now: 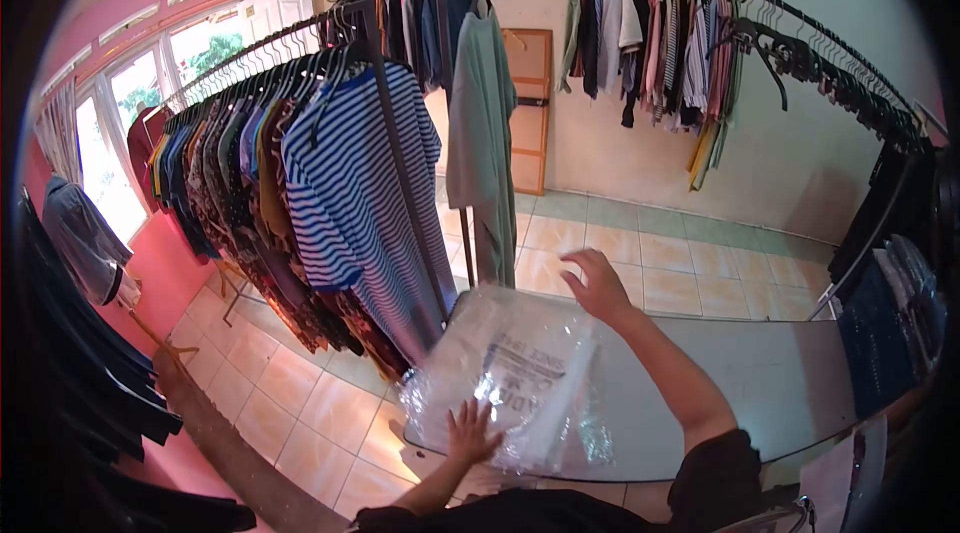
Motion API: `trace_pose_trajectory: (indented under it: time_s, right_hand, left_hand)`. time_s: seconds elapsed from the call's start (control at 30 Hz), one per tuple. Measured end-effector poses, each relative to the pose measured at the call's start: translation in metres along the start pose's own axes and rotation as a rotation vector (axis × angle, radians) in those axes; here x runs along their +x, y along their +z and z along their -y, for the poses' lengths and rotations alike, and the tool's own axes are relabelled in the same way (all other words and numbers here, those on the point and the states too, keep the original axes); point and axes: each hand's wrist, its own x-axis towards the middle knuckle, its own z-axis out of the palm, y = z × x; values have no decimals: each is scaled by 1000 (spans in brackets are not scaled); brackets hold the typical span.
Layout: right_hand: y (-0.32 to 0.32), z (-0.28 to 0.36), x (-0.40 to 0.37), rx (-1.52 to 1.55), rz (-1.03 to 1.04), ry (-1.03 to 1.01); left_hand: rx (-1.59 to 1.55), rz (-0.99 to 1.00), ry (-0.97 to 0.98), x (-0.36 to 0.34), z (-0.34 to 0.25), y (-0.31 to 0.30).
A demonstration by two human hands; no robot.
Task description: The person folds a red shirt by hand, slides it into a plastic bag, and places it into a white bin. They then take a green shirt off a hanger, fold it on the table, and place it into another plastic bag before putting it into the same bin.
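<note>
A clear, shiny plastic bag (575, 423) lies on the grey-white table (730, 373) in front of me. Inside it is a flat, pale item, perhaps a folded garment, with dark printed lettering (525, 363) that includes "SINCE". My left hand (473, 435) rests on the near left part of the bag, fingers spread and palm down. Above the bag's far right corner, my right hand (598, 288) is raised with its fingers bent and the thumb apart. Nothing shows in its grasp.
Left of the table, a rack holds many garments, with a blue-and-white striped shirt (360, 163) at its near end. A grey-green garment (482, 113) hangs beyond the table. Folded dark clothes in plastic (885, 323) are stacked at right. More racks line the walls.
</note>
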Motion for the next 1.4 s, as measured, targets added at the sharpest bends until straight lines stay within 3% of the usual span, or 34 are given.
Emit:
trace_pose_trajectory:
  time_s: [0.13,0.27,0.4,0.47,0.5,0.57,0.6,0.63,0.7,0.83,0.9,1.1,1.4]
  right_hand:
    - [33,29,120,-184,39,-215]
    - [57,50,244,-190,-223,-266]
    - [65,70,343,-276,-322,-71]
    - [67,73,371,-237,-384,-32]
    - [68,74,383,-202,-442,12]
    - [69,60,404,-192,-450,99]
    - [67,51,412,-184,-455,185]
    - [60,44,418,-184,-460,187]
    - [46,28,425,-195,-350,394]
    - [19,10,420,-211,-321,384]
    - [11,10,417,-297,-484,429]
    - [-24,-18,397,-435,-630,479]
    - [-105,-64,314,-699,-918,219]
  left_hand:
    - [-48,-73,14,-1,-4,-13]
    - [-65,-161,37,-2,-4,-23]
    - [-62,-140,10,-2,-4,-18]
    - [-165,201,-103,-3,-8,-9]
    - [-161,198,-103,-3,-7,6]
    - [-827,-424,60,-4,-3,45]
    - [-766,-347,52,-5,4,61]
    - [-638,-287,25,-6,5,49]
    - [-418,-131,-32,-2,2,20]
    - [-331,-38,-59,6,4,3]
    - [-307,-11,-69,9,5,1]
    - [-232,84,-81,13,4,-7]
    - [-99,327,-114,5,-6,-14]
